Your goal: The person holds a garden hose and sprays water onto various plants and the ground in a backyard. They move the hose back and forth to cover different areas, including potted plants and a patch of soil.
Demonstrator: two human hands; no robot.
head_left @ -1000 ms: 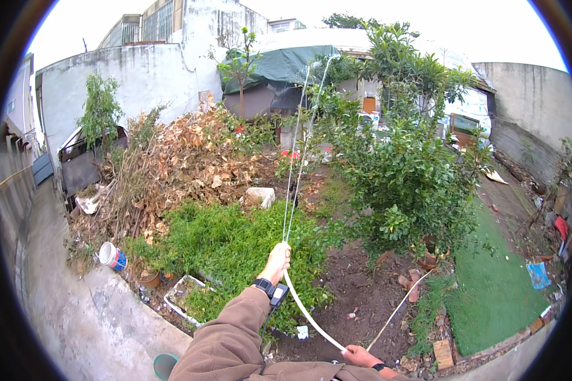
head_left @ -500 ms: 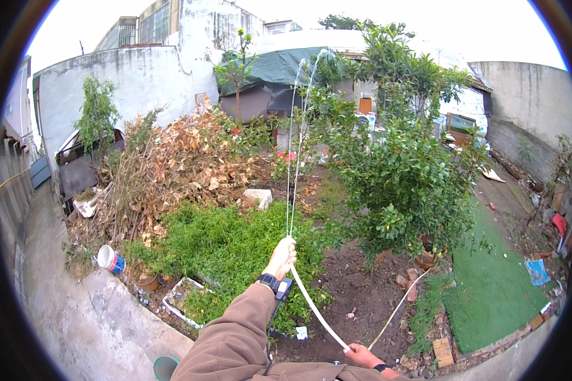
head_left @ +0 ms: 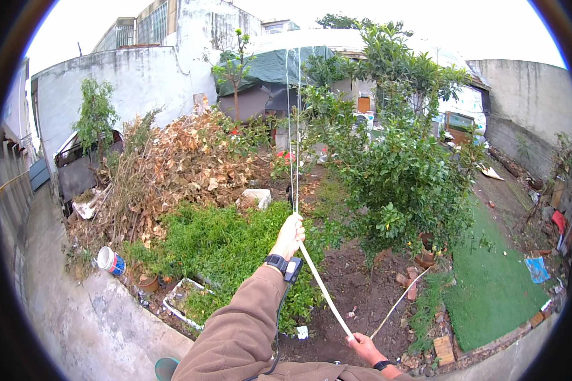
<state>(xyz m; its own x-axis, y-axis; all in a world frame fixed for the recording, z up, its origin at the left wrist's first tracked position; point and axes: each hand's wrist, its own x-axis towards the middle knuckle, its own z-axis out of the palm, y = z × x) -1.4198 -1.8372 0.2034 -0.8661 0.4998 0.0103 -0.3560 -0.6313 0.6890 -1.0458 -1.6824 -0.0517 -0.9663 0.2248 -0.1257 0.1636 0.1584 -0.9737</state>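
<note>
The left hand [head_left: 288, 233] is reaching forward at arm's length, clenching around a thin white cord [head_left: 324, 292] that is running upward over the green garden bed [head_left: 222, 241]. The right hand [head_left: 365, 346] is gripping the same cord lower down, near the bare soil patch [head_left: 368, 286]. The cord is stretching taut between both hands.

hands [head_left: 290, 233]: 2 | white cord [head_left: 324, 291]: 1 | wristwatch [head_left: 283, 265]: 1 | paint bucket [head_left: 110, 260]: 1 | dry leaf pile [head_left: 171, 171]: 1
</note>
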